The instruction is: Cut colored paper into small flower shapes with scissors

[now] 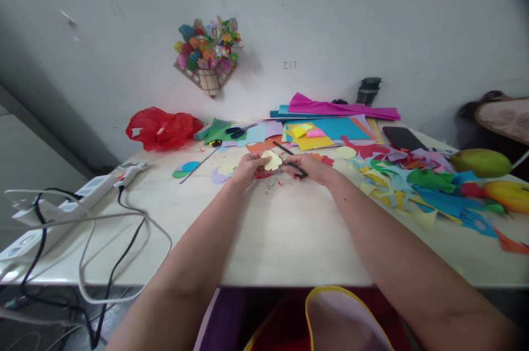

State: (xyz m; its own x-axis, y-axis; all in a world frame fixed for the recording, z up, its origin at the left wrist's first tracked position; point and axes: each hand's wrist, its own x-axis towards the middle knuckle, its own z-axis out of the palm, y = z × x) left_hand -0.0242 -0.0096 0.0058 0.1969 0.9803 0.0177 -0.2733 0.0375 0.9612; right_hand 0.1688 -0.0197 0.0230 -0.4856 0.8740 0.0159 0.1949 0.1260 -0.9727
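Paper [271, 161], pale yellow: your left fingers [256, 162] are pinching it above the counter [289, 241]. Scissors [301, 171], black-handled: your right fingers [302, 158] are gripping them just beside it. Scraps [270, 182], small: lying below.

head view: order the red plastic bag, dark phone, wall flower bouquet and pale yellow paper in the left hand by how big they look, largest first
1. Wall flower bouquet
2. Red plastic bag
3. Dark phone
4. Pale yellow paper, partly covered by the left hand
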